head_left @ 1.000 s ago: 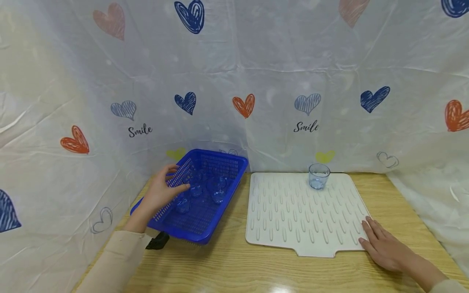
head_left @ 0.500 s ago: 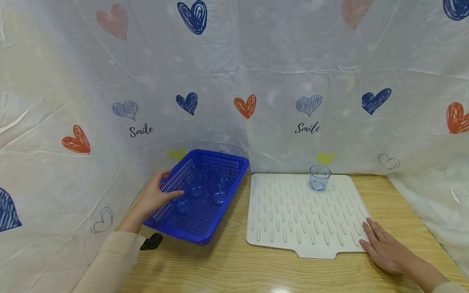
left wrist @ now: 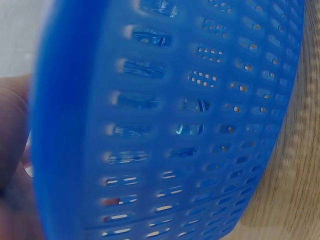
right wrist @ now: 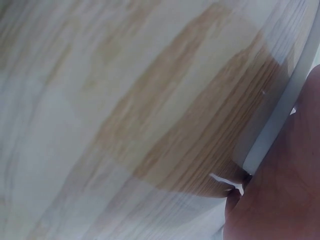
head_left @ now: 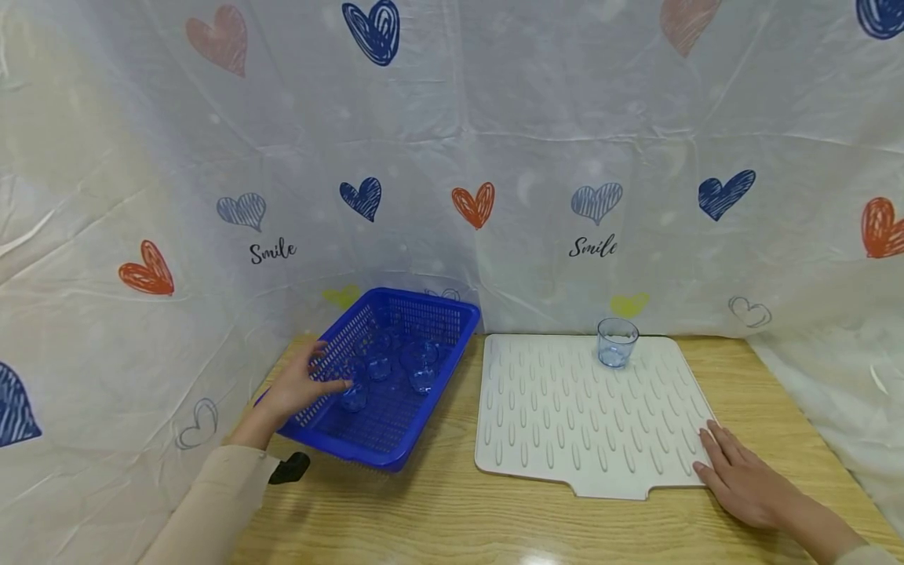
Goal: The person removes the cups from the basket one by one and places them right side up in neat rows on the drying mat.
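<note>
A blue plastic basket [head_left: 395, 455] stands on the left of the table and holds several clear bluish glasses, among them a glass [head_left: 355, 399] near its left side. My left hand [head_left: 297, 388] reaches over the basket's left rim. Its thumb and fingers are spread, the thumb by that near glass; whether it touches the glass I cannot tell. In the left wrist view the basket wall [left wrist: 200, 120] hides most of the hand. My right hand [head_left: 745, 479] lies flat at the right edge of a white ridged drying mat [head_left: 523, 463]. One glass [head_left: 617, 345] stands upright at the mat's back.
A wooden table [head_left: 459, 518] carries everything. A hanging cloth [head_left: 530, 118] with printed hearts closes off the back and sides, right behind the basket and mat. A small black object [head_left: 289, 468] shows below my left wrist.
My left hand has drawn back left and slightly down, from over the middle of the basket to its left rim. The right hand, mat and standing glass have kept their places.
</note>
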Demonstrator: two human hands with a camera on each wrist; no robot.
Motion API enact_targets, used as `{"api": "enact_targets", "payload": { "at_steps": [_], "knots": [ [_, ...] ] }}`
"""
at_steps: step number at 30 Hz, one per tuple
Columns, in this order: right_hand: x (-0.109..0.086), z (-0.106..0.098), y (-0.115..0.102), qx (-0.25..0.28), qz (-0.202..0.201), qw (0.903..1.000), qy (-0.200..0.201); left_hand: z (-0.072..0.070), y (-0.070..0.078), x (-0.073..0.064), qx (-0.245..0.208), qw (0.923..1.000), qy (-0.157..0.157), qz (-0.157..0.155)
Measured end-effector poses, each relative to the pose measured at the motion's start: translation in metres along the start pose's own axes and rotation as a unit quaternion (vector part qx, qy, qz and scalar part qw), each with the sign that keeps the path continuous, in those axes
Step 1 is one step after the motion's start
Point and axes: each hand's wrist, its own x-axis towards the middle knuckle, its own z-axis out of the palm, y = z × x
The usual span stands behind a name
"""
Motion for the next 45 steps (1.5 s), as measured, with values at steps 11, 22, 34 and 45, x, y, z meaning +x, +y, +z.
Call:
{"api": "enact_targets", "payload": {
  "at_steps": [11, 22, 34, 45],
  "knots": [
    [0.003, 0.0, 0.0, 0.005, -0.003, 1.0, 0.003, 0.004, -0.005, 0.004, 0.026, 0.9995, -0.01, -0.013],
    [0.007, -0.001, -0.001, -0.001, -0.015, 0.9998, 0.015, 0.003, -0.007, 0.008, 0.055, 0.9981, -0.017, -0.021],
    [0.0, 0.002, 0.002, -0.024, -0.001, 0.9994, 0.024, 0.011, -0.01, 0.014, 0.044, 0.998, -0.037, -0.028],
    [-0.001, 0.006, 0.004, -0.018, 0.005, 0.9996, 0.019, 0.013, -0.013, 0.011, 0.054, 0.9975, -0.033, -0.031]
  ]
}}
